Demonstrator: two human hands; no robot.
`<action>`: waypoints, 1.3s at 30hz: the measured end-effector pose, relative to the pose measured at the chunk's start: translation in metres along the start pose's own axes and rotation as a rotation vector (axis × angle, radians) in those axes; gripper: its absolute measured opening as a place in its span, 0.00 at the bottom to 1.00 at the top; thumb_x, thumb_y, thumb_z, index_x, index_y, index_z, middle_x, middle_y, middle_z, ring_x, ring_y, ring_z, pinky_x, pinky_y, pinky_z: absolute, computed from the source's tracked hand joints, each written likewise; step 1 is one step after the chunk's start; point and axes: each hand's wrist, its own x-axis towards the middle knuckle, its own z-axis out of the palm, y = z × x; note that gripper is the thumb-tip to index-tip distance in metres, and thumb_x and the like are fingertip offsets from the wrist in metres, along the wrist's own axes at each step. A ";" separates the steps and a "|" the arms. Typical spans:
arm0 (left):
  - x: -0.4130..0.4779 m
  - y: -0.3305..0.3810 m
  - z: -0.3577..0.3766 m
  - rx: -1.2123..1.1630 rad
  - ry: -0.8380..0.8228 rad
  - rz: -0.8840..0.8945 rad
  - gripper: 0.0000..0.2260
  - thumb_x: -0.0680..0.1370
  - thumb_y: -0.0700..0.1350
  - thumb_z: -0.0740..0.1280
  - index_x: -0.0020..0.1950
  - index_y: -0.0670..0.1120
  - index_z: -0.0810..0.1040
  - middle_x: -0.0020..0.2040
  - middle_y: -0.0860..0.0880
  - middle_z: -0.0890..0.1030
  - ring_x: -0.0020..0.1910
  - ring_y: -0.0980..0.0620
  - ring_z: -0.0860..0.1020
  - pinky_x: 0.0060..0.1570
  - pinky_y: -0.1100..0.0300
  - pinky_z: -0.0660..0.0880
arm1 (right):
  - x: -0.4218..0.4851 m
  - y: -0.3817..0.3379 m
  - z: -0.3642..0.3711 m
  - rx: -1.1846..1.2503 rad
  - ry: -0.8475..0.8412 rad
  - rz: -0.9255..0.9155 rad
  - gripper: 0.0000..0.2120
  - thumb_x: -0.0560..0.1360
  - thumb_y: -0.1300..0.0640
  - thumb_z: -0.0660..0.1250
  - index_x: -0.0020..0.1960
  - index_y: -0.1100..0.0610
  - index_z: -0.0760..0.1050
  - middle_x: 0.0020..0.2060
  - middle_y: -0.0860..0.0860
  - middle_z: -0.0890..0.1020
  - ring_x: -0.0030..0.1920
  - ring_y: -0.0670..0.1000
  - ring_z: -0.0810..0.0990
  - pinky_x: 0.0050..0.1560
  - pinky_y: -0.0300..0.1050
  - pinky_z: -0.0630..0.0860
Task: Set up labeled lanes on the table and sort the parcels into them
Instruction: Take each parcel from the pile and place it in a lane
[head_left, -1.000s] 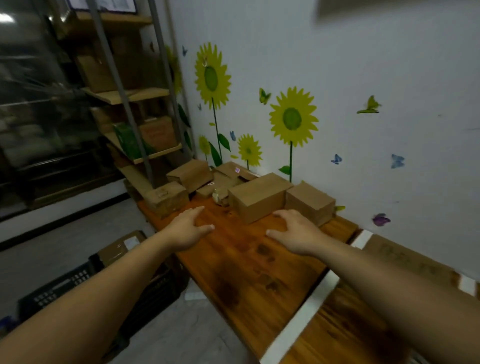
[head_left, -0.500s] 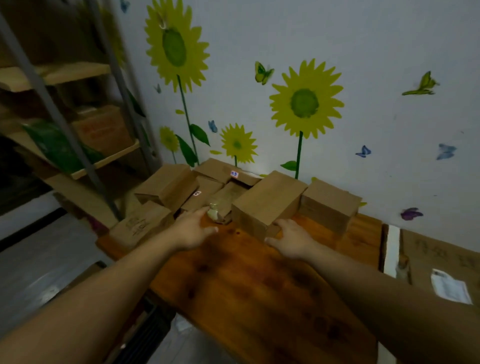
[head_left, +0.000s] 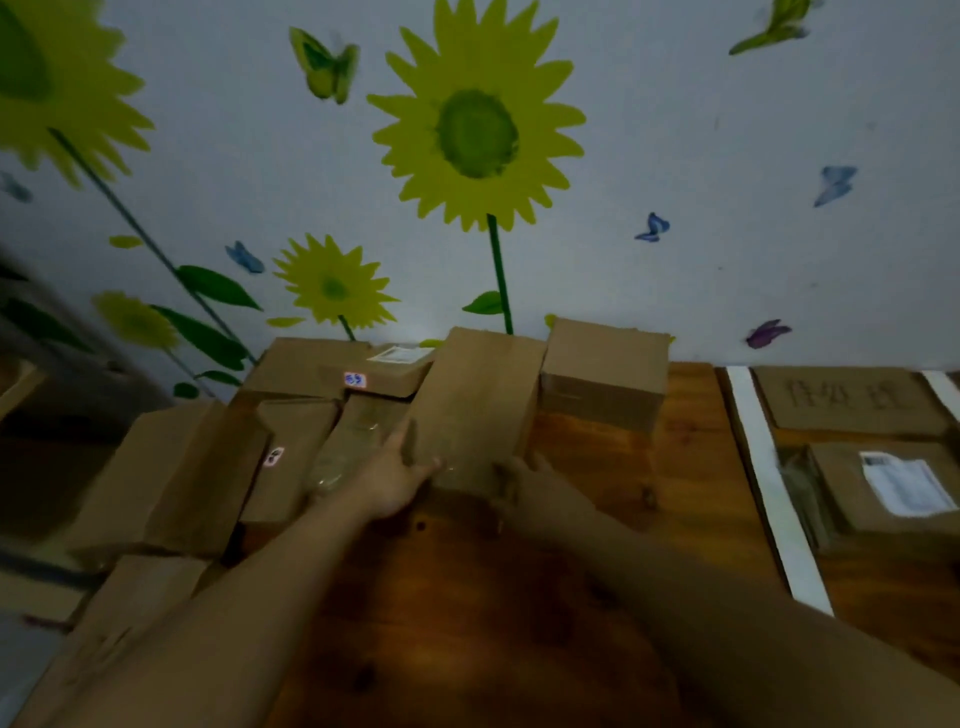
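Head view, dim light. Cardboard parcels (head_left: 171, 478): about seven, piled at far left of wooden table (head_left: 675, 467), against sunflower wall. One tall parcel (head_left: 478, 395) stands mid-pile. Tape strips (head_left: 769, 483): two, white, at right. Lane label (head_left: 852, 397): one, cardboard, between strips by wall. Labelled parcel (head_left: 883, 488): one, in that lane, just in front of the label. Hands: left hand (head_left: 395, 480) fingers straight, spread, pressed against tall parcel's left side; right hand (head_left: 527, 480) touches its near right corner, finger curl cannot be told.
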 end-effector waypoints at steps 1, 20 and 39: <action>0.002 -0.002 0.006 0.058 -0.017 0.003 0.33 0.77 0.57 0.63 0.77 0.53 0.50 0.76 0.44 0.55 0.72 0.43 0.62 0.69 0.49 0.61 | -0.001 0.002 0.002 0.003 0.012 -0.008 0.30 0.76 0.38 0.59 0.74 0.42 0.52 0.75 0.52 0.53 0.70 0.61 0.64 0.66 0.59 0.68; -0.102 -0.105 0.057 0.129 -0.021 0.237 0.30 0.74 0.46 0.69 0.71 0.56 0.59 0.66 0.44 0.65 0.61 0.45 0.71 0.55 0.55 0.73 | -0.139 -0.035 0.103 0.160 0.295 0.137 0.26 0.76 0.50 0.65 0.70 0.52 0.59 0.63 0.55 0.75 0.61 0.58 0.75 0.53 0.47 0.73; -0.226 -0.101 -0.008 -0.456 0.326 0.514 0.22 0.77 0.48 0.66 0.68 0.52 0.63 0.49 0.51 0.75 0.43 0.56 0.77 0.37 0.64 0.72 | -0.264 -0.130 0.094 0.580 0.818 0.004 0.28 0.77 0.46 0.65 0.73 0.46 0.59 0.62 0.44 0.72 0.60 0.46 0.72 0.59 0.47 0.73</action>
